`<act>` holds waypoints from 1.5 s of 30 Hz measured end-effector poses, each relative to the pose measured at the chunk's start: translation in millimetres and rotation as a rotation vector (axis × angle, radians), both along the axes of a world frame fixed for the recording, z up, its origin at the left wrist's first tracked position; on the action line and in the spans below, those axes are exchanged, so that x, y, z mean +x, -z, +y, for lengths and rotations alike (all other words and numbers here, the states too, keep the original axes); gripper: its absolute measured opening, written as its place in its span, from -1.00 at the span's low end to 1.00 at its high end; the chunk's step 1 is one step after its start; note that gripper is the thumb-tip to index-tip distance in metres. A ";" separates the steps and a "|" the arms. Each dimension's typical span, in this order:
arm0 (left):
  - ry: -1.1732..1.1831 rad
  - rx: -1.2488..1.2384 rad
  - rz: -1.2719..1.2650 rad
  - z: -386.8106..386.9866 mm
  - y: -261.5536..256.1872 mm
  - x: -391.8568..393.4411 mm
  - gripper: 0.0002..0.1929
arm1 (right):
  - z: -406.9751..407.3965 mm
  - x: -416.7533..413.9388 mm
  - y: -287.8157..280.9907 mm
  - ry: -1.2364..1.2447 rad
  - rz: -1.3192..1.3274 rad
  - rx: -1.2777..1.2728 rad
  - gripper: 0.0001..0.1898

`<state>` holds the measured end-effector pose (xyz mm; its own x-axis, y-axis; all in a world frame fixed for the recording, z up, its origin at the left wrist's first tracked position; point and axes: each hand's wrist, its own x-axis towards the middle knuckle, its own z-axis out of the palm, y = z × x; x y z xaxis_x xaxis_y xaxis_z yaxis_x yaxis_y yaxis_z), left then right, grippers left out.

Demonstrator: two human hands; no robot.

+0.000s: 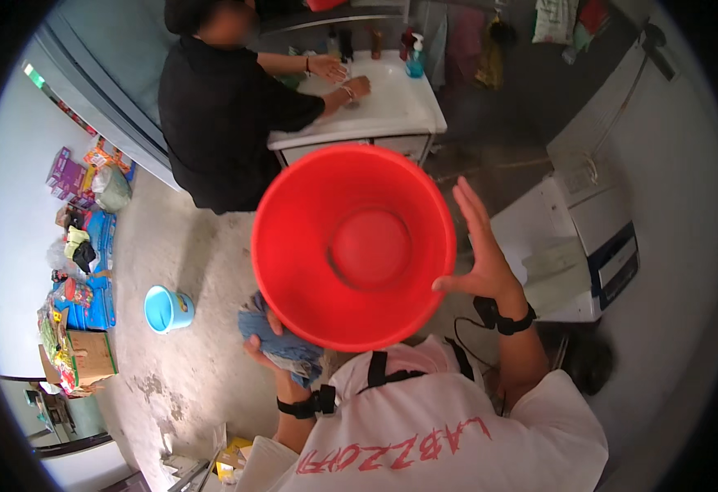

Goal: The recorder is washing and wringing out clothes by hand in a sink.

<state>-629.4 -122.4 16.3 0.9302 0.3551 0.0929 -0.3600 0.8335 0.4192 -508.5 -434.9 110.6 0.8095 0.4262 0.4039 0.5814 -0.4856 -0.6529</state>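
A large red plastic basin (371, 249) is held up before my chest, its round opening facing the camera. My right hand (479, 252) is at the basin's right side, thumb near the rim and fingers spread; whether the fingers press on it is hard to tell. My left hand (267, 344) grips a crumpled blue-grey cloth (282, 338) at the basin's lower left edge, with the fingers partly hidden by cloth and rim. Nothing shows inside the basin.
Ahead, a person in black (224, 123) holds their hands over a white washbasin (396, 98) with a pump bottle (415, 58). A light blue bucket (177, 310) stands on the floor at left, near a cardboard box (91, 357). A white washing machine (556, 258) is at right.
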 end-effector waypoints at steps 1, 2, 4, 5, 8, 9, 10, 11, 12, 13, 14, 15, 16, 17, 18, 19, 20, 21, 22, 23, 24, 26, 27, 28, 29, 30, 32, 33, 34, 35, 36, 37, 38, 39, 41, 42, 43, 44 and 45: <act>-0.025 0.009 0.037 -2.7 -3.8 -1.2 -0.54 | -2.6 3.6 4.7 -0.006 -0.020 0.004 0.09; -0.033 -0.016 0.064 -2.7 -1.6 -1.1 -0.51 | -7.5 11.2 18.0 0.133 0.074 0.121 0.05; -0.008 -0.025 0.054 5.8 13.3 -4.7 -0.51 | -10.7 19.9 33.6 0.393 0.140 0.320 -0.21; 0.021 -0.036 0.061 10.2 18.9 -4.6 -0.51 | -13.3 22.8 41.1 0.380 0.127 0.326 -0.21; 0.003 -0.014 0.078 2.2 3.6 -0.4 -0.53 | -32.6 20.7 71.4 0.366 0.234 0.471 -0.42; 0.008 -0.014 0.096 0.3 0.8 0.4 -0.53 | -39.3 17.4 80.3 0.342 0.292 0.364 -0.56; 0.000 -0.017 0.091 0.4 3.9 2.9 -0.53 | -42.5 14.6 87.0 0.319 0.348 0.256 -0.70; -0.018 -0.016 0.122 -0.1 9.0 5.4 -0.53 | -41.9 11.2 89.3 0.310 0.344 0.251 -0.70; -0.036 -0.015 0.154 -0.7 11.2 7.2 -0.53 | -40.8 8.8 90.3 0.323 0.314 0.249 -0.77; -0.043 -0.020 0.154 -2.0 8.7 9.0 -0.53 | -37.6 8.3 88.4 0.339 0.288 0.246 -0.82; -0.016 -0.004 0.157 -3.2 3.9 11.8 -0.53 | -30.4 8.1 84.0 0.331 0.289 0.241 -0.82; 0.010 0.013 0.159 -4.1 1.3 13.9 -0.54 | -16.3 6.2 71.5 0.403 0.325 0.363 -0.82; -0.001 0.008 0.159 -3.3 6.0 15.5 -0.54 | -16.4 11.2 73.3 0.433 0.347 0.422 -0.81; -0.051 0.004 0.186 -1.5 14.7 17.8 -0.53 | -16.8 16.4 73.4 0.462 0.364 0.481 -0.80; -0.098 -0.004 0.214 -0.9 21.0 20.1 -0.52 | -34.9 28.1 90.8 0.385 0.448 0.380 -0.79; -0.106 -0.008 0.221 -2.3 17.7 23.0 -0.52 | -40.8 37.0 96.9 0.310 0.535 0.281 -0.75; -0.094 -0.015 0.229 -4.1 11.9 26.5 -0.52 | -41.5 43.8 102.6 0.304 0.542 0.275 -0.75; -0.080 -0.021 0.226 -5.1 9.6 37.0 -0.52 | -37.5 55.5 101.5 0.310 0.588 0.288 -0.73; -0.086 -0.023 0.222 -1.6 13.3 44.8 -0.52 | -32.5 68.0 100.7 0.318 0.634 0.302 -0.70; -0.003 -0.043 0.179 4.6 18.4 50.1 -0.50 | -25.7 82.2 100.1 0.312 0.629 0.299 -0.70; 0.082 -0.067 0.143 7.8 22.3 56.2 -0.49 | -17.7 94.2 98.6 0.270 0.652 0.297 -0.68; 0.063 -0.088 0.170 3.9 -11.5 80.0 -0.47 | -1.3 113.7 94.7 0.240 0.681 0.276 -0.66; 0.040 -0.097 0.184 1.0 -22.3 94.7 -0.45 | 6.9 128.0 92.8 0.197 0.727 0.272 -0.65; 0.059 -0.094 0.172 7.3 -12.0 104.5 -0.41 | 12.0 143.3 91.3 0.153 0.773 0.267 -0.65; 0.056 -0.109 0.169 11.1 -8.5 112.6 -0.41 | 13.9 159.2 89.9 0.154 0.770 0.251 -0.65; 0.024 -0.062 0.172 16.0 -8.0 122.6 -0.41 | 16.8 175.8 89.2 0.112 0.803 0.223 -0.64; -0.015 -0.010 0.142 21.8 -11.4 142.9 -0.41 | 18.6 218.9 91.7 0.066 0.831 0.184 -0.64; -0.022 -0.011 0.147 28.1 -14.2 151.7 -0.41 | 19.0 246.2 99.0 0.055 0.852 0.144 -0.65; -0.032 0.015 0.095 33.2 -14.4 158.5 -0.42 | 20.4 268.5 107.4 0.053 0.887 0.103 -0.65; -0.044 0.040 0.042 38.6 -15.5 165.9 -0.42 | 27.2 292.9 115.8 0.054 0.905 0.098 -0.65; -0.046 0.044 0.055 41.9 -20.9 173.0 -0.43 | 37.4 318.0 123.1 0.027 0.879 0.044 -0.66; -0.055 0.042 0.067 43.6 -26.4 181.9 -0.43 | 49.0 349.1 129.5 -0.007 0.836 -0.004 -0.66; -0.110 0.049 0.068 44.5 -30.4 190.7 -0.44 | 57.7 382.3 150.8 -0.052 0.712 -0.049 -0.65; -0.157 0.055 0.079 44.8 -33.2 197.5 -0.44 | 63.4 411.2 178.8 -0.088 0.598 -0.090 -0.64; -0.173 0.071 0.099 45.5 -38.0 201.8 -0.45 | 88.0 469.5 216.2 -0.065 0.638 -0.204 -0.61; -0.202 0.069 0.121 45.7 -41.2 200.5 -0.45 | 105.3 491.6 228.8 -0.088 0.654 -0.200 -0.61; -0.224 0.067 0.135 45.2 -47.9 206.7 -0.46 | 121.2 513.1 237.1 -0.048 0.729 -0.203 -0.61; -0.269 0.081 0.162 38.7 -57.9 211.0 -0.47 | 132.7 531.1 245.0 -0.007 0.806 -0.208 -0.60; -0.295 0.095 0.174 35.1 -66.4 215.3 -0.47 | 149.5 545.9 247.6 -0.039 0.816 -0.205 -0.60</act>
<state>-414.1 -87.3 82.7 0.7938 0.6081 -0.0126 -0.4956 0.6587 0.5662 37.4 -285.4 -137.0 0.7973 0.4606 -0.3901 -0.0165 -0.6295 -0.7768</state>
